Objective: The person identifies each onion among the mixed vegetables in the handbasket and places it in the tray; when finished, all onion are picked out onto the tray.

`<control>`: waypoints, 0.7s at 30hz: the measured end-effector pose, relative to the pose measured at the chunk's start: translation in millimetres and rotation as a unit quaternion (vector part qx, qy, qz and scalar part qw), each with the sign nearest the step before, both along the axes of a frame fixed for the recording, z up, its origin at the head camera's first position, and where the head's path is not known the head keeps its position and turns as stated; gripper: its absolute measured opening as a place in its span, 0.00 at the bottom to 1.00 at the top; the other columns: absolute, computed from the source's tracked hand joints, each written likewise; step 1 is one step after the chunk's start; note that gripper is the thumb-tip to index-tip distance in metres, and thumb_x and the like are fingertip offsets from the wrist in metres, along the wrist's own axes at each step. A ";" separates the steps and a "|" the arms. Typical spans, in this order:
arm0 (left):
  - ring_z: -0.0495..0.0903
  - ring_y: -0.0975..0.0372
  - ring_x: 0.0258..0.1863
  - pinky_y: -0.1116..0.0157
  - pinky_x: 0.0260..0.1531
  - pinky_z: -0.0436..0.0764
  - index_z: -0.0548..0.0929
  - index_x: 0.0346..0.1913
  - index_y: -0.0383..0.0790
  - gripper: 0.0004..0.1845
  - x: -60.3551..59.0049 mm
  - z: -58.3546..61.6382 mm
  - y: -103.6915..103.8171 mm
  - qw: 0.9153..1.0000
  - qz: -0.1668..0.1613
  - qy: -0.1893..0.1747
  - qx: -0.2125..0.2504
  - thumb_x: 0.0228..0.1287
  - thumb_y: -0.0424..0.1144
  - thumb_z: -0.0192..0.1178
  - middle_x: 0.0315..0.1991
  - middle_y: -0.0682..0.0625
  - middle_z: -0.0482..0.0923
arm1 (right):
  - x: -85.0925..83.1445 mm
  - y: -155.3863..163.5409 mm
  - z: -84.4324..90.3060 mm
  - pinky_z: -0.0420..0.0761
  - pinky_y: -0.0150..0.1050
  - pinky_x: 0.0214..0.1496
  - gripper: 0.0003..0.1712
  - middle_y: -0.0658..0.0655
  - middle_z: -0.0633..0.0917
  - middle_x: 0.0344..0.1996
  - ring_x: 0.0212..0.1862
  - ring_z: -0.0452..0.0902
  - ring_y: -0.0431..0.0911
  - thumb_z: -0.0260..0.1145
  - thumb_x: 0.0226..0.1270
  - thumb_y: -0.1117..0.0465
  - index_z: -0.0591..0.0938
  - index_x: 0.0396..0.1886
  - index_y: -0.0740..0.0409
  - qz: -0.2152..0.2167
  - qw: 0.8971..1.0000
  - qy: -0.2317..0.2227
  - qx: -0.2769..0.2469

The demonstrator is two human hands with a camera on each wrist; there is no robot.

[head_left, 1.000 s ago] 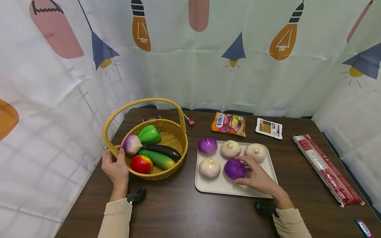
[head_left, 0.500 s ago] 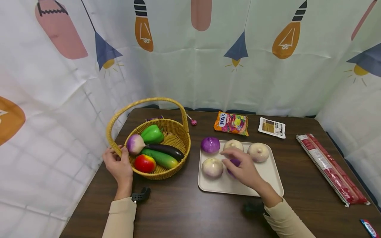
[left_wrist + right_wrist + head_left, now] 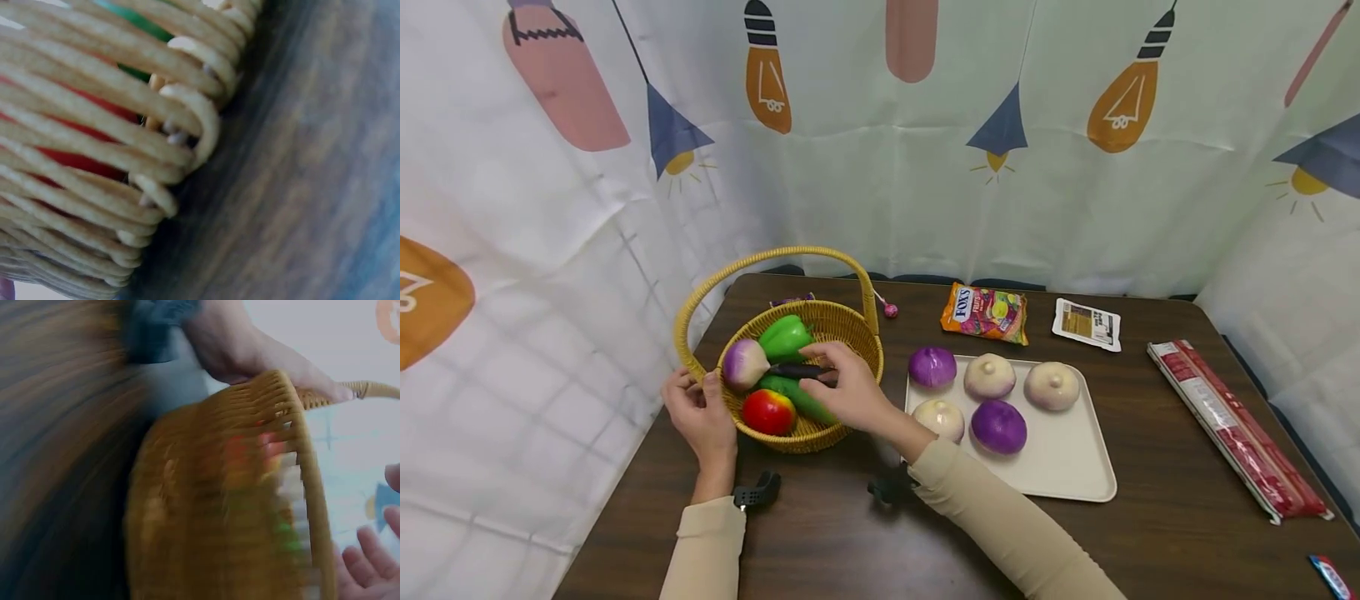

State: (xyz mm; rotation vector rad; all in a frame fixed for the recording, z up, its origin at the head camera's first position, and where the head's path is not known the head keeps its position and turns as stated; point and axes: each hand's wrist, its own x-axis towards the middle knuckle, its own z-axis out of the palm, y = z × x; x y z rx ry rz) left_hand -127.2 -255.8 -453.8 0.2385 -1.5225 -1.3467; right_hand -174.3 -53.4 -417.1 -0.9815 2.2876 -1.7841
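My left hand (image 3: 703, 417) grips the left rim of the yellow wicker basket (image 3: 857, 333), near the foot of its handle. Inside the basket lie a green bell pepper (image 3: 786, 337), a purple-and-white turnip (image 3: 746, 364), a dark eggplant (image 3: 790, 372), a green cucumber (image 3: 793, 396) and a red-yellow fruit (image 3: 769, 412). Over the basket's right side hovers my right hand (image 3: 853, 387), its fingers apart and nothing visibly held. It hides part of the eggplant and cucumber. Fingers (image 3: 369, 556) of the right hand show beyond the basket rim in the blurred right wrist view.
A cream tray (image 3: 1060, 467) right of the basket bears two purple (image 3: 998, 427) and several whitish round vegetables (image 3: 1052, 386). Behind stand a candy bag (image 3: 985, 313), a white packet (image 3: 1086, 324) and a lollipop (image 3: 891, 310). A long red package (image 3: 1240, 429) lies at right.
My right hand has let go of the purple vegetable on the tray and moved left over the basket. The left hand keeps its grip on the basket.
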 end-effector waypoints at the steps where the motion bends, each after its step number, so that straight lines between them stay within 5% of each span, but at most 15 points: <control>1: 0.71 0.66 0.36 0.72 0.39 0.70 0.74 0.37 0.45 0.09 -0.5 -0.2 0.3 1.000 -0.002 -0.001 0.000 0.65 0.43 0.63 0.48 0.54 0.70 | -3.2 -9.5 -0.8 0.79 0.36 0.53 0.23 0.58 0.77 0.56 0.56 0.75 0.55 0.66 0.66 0.60 0.76 0.60 0.58 -0.006 1.000 -0.018 -0.001; 7: 0.72 0.67 0.36 0.72 0.39 0.71 0.74 0.36 0.48 0.07 -0.9 -1.8 1.6 1.000 -0.008 -0.006 -0.002 0.65 0.42 0.63 0.48 0.55 0.69 | -16.8 -51.8 -10.1 0.77 0.36 0.53 0.29 0.52 0.78 0.59 0.57 0.76 0.51 0.70 0.62 0.54 0.76 0.63 0.53 -0.041 0.994 -0.097 0.041; 9: 0.72 0.67 0.36 0.72 0.38 0.71 0.74 0.36 0.45 0.07 -0.2 -1.9 1.6 1.000 -0.003 -0.008 -0.003 0.65 0.41 0.63 0.48 0.55 0.69 | -20.3 -62.0 -12.5 0.77 0.36 0.53 0.31 0.52 0.78 0.60 0.58 0.76 0.50 0.70 0.61 0.53 0.75 0.64 0.52 -0.039 0.994 -0.084 0.059; 15: 0.73 0.69 0.34 0.72 0.36 0.71 0.71 0.40 0.16 0.25 1.1 -0.6 2.1 0.999 0.022 -0.011 -0.024 0.66 0.42 0.62 0.47 0.58 0.70 | -28.5 -85.6 -15.1 0.78 0.36 0.50 0.38 0.53 0.77 0.62 0.58 0.75 0.50 0.70 0.60 0.52 0.70 0.70 0.49 -0.022 0.992 -0.031 0.121; 21: 0.73 0.70 0.33 0.73 0.35 0.71 0.73 0.41 0.14 0.28 -0.8 0.8 2.2 0.999 0.028 -0.005 -0.036 0.66 0.44 0.62 0.45 0.59 0.71 | -36.1 -100.6 -17.4 0.76 0.36 0.55 0.47 0.51 0.73 0.66 0.60 0.75 0.43 0.72 0.58 0.49 0.62 0.75 0.49 0.016 0.986 -0.028 0.162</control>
